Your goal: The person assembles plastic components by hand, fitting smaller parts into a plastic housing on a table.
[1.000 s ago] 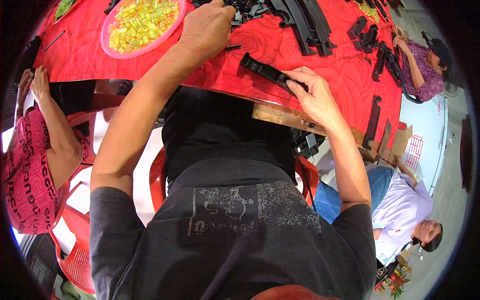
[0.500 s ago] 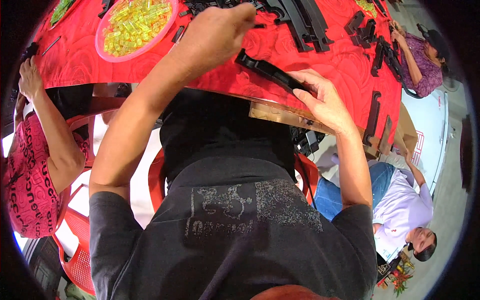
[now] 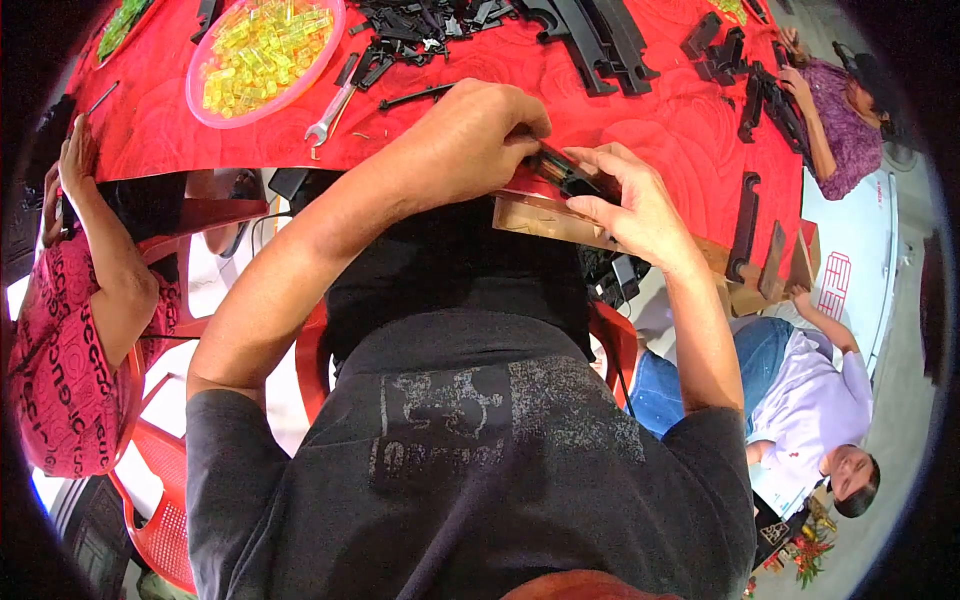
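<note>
Over the near edge of the table, a long black plastic part with a hollow along its length slants between my two hands. My right hand grips its right end, thumb on the near side and fingers on the far side. My left hand is closed at the other end, covering it with curled fingers. Whether a small piece is also between those fingers is hidden. Beyond my left hand lie a thin black strip and an open-ended wrench.
A pink-rimmed bowl of clear yellow pieces stands at the left on the red tablecloth. Small black parts are heaped at the back, beside larger black pieces. Co-workers sit left and right; another person is at lower right.
My left hand has come back from the small black parts to the long part's left end. My right hand keeps its grip nearly in place. The wrench has come into sight.
</note>
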The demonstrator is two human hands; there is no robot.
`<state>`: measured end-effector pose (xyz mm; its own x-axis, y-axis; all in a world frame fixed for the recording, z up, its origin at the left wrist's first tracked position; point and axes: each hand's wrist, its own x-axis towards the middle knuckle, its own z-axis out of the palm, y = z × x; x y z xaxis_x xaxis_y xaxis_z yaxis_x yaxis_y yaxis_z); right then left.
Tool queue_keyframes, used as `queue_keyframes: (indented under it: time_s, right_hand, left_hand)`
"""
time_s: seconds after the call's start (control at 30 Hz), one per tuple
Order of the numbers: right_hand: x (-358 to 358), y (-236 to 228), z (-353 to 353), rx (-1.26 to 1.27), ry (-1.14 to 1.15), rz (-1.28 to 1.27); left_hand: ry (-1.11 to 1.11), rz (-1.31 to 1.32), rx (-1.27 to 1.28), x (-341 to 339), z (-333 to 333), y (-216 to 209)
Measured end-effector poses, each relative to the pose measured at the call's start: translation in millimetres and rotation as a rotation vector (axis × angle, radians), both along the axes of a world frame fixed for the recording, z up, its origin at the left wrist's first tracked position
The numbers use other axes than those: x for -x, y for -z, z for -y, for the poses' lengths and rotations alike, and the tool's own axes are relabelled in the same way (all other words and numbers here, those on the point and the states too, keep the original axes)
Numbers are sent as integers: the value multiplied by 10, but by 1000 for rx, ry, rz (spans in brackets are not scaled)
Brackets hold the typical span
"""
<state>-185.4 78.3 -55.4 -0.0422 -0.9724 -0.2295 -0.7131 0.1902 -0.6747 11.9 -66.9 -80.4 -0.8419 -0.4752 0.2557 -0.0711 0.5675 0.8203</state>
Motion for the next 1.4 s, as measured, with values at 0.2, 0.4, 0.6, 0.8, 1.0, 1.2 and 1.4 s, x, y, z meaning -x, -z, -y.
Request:
queue_keyframes:
  time_s: [0.2, 0.4, 0.6, 0.8, 1.0, 1.2, 1.4]
  right_hand:
    - [75, 131, -7, -106, 45, 154]
    - [59, 139, -8, -164, 167, 439]
    - [48, -16, 23, -196, 216, 525]
    - [78, 43, -4, -187, 193, 634]
    - [141, 94, 4, -206, 216, 665]
    - [137, 128, 6, -183, 224, 656]
    - [126, 107, 4, -172, 222, 618]
  left_hand:
    - [-87, 108, -25, -23, -66, -8]
    - [-157, 25, 200, -71, -106, -7]
    - [-133, 31, 41, -73, -145, -2]
    - [-146, 55, 37, -74, -145, 16]
    - [-140, 136, 95, -13, -183, -60]
    - [-70, 62, 77, 60, -239, 71]
    - [-63, 106, 107, 137, -270, 105]
